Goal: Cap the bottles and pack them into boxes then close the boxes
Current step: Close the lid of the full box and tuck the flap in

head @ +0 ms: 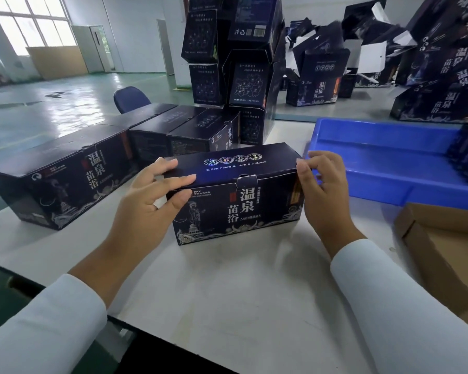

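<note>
Mid-frame on the table [227, 279], the left hand [149, 195] presses spread fingers on the closed box [238, 195] (dark blue); the right hand [322, 182] pinches its right end.

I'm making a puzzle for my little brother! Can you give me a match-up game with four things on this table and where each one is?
Things:
1. dark gift box
2. blue plastic tray
3. brown cardboard tray
4. row of closed dark boxes

Places:
A. far right, near edge of the table
B. between both hands
C. left of the held box
D. behind the right hand

Pairs: 1-B, 2-D, 3-A, 4-C
</note>
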